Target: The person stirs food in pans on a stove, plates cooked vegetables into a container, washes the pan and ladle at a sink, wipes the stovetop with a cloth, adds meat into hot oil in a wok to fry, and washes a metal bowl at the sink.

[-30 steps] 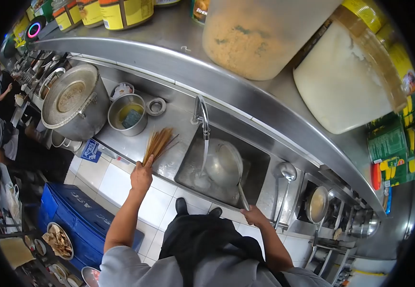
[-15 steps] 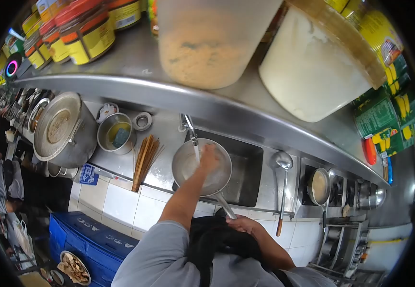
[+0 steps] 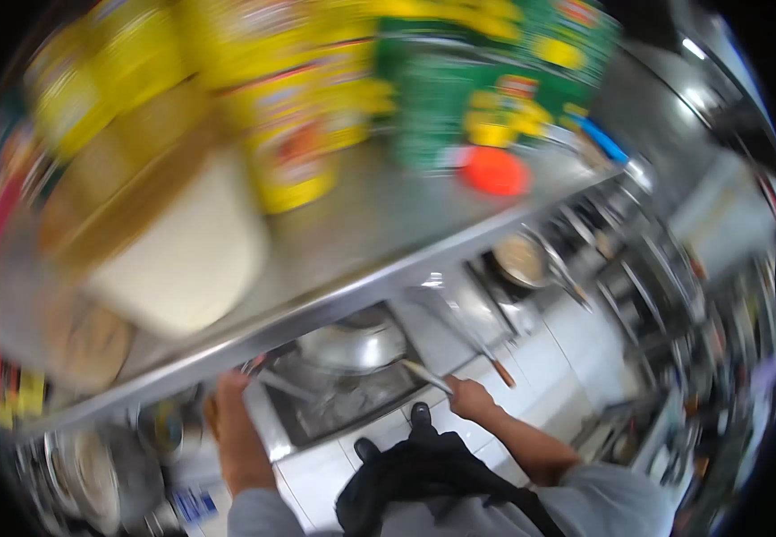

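Just below the middle of the frame, your right hand (image 3: 470, 399) is wrapped round the handle (image 3: 430, 377) of the wok (image 3: 365, 349), which sits over the sink (image 3: 414, 335). Further left, your left hand (image 3: 233, 404) is beside the sink, too blurred to tell its grip. Rinsing looks like the step in hand; the next move calls for a steady handle.

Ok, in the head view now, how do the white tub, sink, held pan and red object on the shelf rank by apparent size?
1. White tub
2. Sink
3. Held pan
4. Red object

The tub looks nearer the camera, so its true size against the sink is unsure.
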`<act>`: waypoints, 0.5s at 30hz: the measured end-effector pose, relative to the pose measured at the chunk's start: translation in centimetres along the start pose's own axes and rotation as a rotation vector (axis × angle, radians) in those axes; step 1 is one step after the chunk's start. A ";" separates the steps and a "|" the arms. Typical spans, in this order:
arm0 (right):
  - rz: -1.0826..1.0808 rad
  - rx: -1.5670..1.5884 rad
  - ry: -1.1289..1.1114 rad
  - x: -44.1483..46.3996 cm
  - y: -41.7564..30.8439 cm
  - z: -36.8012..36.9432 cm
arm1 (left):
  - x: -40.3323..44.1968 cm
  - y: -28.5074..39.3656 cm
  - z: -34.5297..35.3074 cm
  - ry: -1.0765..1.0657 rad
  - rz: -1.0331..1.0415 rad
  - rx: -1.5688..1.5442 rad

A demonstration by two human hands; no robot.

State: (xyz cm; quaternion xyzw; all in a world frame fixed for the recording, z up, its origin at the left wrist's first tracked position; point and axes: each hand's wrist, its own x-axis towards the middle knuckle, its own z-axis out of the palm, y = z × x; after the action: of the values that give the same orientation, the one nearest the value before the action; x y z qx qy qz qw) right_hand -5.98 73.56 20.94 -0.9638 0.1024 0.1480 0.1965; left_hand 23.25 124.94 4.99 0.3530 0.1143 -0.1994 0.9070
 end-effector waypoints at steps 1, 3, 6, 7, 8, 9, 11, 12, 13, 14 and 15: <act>0.040 -0.003 0.007 -0.7 0.2 -1.1 | 0.9 2.2 0.9 -0.118 -0.061 -0.159; 0.046 0.024 -0.002 -1.6 1.4 -2.4 | 1.1 4.2 2.6 0.039 -0.118 -0.089; 0.031 0.099 0.007 -2.8 3.3 -3.4 | -1.3 2.9 4.2 -0.022 0.141 0.048; 0.012 0.125 -0.006 -3.3 3.9 -3.4 | -1.5 2.9 3.5 -0.043 0.128 0.082; 0.026 0.156 0.006 -4.0 5.0 -3.0 | -2.0 2.0 2.4 0.053 0.040 -0.353; -0.014 0.242 0.004 -4.7 6.4 -2.4 | -3.1 1.2 2.1 0.172 0.097 -0.330; -0.147 0.473 -0.001 -5.7 10.5 -1.2 | -4.6 -2.5 4.4 0.482 0.330 0.480; -0.236 0.598 0.035 -6.3 12.8 -0.2 | -5.7 -4.8 5.6 0.649 0.400 1.082; -0.321 0.684 0.087 -7.0 15.6 1.6 | -7.2 -7.2 7.2 0.746 0.456 1.439; -0.411 0.767 0.144 -7.6 18.4 2.9 | -8.7 -10.1 8.7 0.806 0.520 1.648; -0.300 0.839 -0.003 -9.0 21.1 2.8 | -10.4 -13.5 11.7 0.813 0.590 1.775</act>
State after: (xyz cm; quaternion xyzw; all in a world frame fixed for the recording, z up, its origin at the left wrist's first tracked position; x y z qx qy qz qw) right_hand -20.50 56.95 14.02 -0.8047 0.0124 0.0650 0.5899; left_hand 8.75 110.81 9.09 0.9532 0.1332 0.1541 0.2236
